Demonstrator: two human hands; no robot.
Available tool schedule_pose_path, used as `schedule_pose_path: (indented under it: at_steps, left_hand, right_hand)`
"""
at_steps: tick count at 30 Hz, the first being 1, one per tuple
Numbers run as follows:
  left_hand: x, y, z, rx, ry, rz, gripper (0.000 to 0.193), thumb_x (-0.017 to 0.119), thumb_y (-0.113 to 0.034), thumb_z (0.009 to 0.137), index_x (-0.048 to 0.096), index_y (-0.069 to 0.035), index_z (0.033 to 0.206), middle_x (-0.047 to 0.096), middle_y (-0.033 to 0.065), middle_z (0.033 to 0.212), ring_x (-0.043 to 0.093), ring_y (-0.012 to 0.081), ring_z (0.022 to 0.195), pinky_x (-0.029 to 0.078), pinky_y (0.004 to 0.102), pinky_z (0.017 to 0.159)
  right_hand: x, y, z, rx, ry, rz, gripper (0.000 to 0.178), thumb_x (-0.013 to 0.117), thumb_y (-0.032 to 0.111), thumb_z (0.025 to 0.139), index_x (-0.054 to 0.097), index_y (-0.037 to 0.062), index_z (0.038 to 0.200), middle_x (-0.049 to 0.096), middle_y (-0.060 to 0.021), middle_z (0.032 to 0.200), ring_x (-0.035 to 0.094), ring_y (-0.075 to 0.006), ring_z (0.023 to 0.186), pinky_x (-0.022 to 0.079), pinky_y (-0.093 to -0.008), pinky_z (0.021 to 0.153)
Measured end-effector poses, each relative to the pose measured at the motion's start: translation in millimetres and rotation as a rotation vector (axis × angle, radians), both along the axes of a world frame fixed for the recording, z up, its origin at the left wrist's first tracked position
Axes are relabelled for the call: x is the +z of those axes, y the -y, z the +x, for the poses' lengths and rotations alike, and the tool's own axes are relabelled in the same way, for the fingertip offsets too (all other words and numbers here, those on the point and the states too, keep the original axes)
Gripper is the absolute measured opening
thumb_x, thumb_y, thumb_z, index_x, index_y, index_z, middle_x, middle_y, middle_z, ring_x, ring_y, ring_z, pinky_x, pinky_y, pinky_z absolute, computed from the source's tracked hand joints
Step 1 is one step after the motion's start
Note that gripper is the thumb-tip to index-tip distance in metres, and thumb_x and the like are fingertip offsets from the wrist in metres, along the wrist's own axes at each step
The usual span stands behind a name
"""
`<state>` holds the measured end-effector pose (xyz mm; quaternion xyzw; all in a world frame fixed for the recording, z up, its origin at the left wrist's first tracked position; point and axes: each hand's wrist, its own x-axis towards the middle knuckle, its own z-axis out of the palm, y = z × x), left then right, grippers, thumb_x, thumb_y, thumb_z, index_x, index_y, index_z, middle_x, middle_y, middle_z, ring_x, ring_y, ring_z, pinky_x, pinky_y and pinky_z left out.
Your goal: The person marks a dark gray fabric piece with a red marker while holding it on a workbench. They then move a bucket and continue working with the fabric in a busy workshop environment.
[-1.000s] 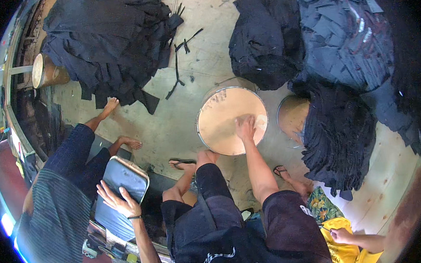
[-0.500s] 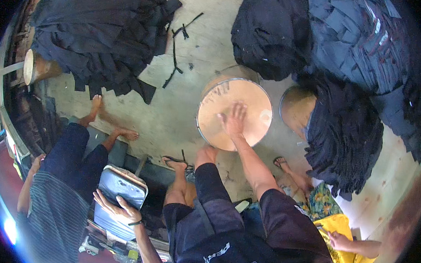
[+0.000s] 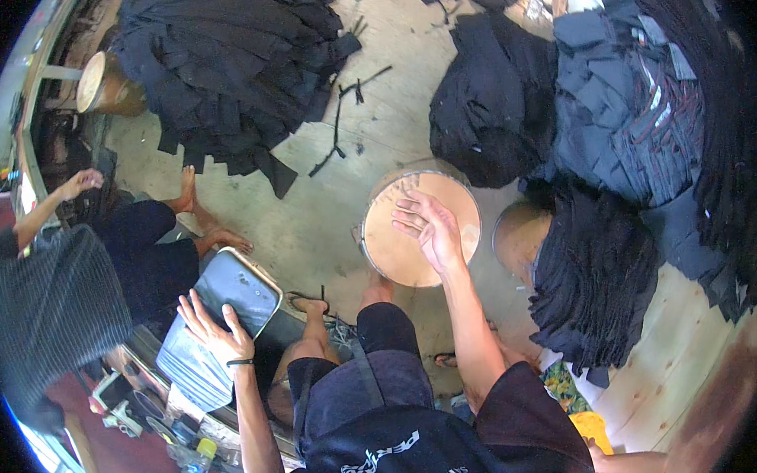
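My left hand (image 3: 220, 333), fingers spread, is over the near end of a dark, rounded rectangular object (image 3: 244, 284) with a pale rim; a grey plastic-like cover (image 3: 183, 370) hangs beside it. Whether the palm touches it I cannot tell. My right hand (image 3: 435, 233) is raised above a round drum-shaped stool (image 3: 393, 266) with a tan top. Its fingers are stretched and apart, with nothing in them. The hand hides part of the tan top.
Black cloth piles lie at the far left (image 3: 238, 63), far middle (image 3: 491, 99) and right (image 3: 598, 284), the last over another drum (image 3: 517, 241). Greyish cloth pieces (image 3: 605, 110) are heaped at far right. A seated person (image 3: 61, 291) is at left; another person's yellow garment (image 3: 590, 432) shows lower right.
My right hand has lifted off the tan top and turned. The view has shifted. The seated person at left has raised a hand.
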<state>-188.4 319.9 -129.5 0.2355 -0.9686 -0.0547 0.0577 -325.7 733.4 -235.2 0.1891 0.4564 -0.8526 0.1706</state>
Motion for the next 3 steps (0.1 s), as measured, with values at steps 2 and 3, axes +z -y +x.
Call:
schedule_pose_path:
  at_steps: [2,3]
  left_hand:
    - [3.9,0.7,0.0,0.003,0.008,-0.021,0.074,0.06,-0.039,0.105,0.039,-0.012,0.17,0.031,0.0212,0.177,0.023,0.0459,0.165,0.015,0.0688,0.13]
    - [6.4,3.7,0.5,0.002,0.011,0.004,0.078,0.064,-0.043,0.102,0.04,-0.011,0.169,0.032,0.0216,0.176,0.024,0.0477,0.164,0.017,0.0685,0.129]
  right_hand:
    - [9.6,4.6,-5.2,0.133,0.117,0.364,0.057,0.052,0.04,0.115,0.055,-0.0033,0.151,0.065,-0.0279,0.147,0.072,-0.0394,0.123,0.057,-0.0535,0.11]
    - [10.3,21.2,-19.3,0.177,0.142,0.396,0.057,0.052,0.04,0.115,0.055,-0.0033,0.151,0.065,-0.0279,0.147,0.072,-0.0394,0.123,0.057,-0.0535,0.11]
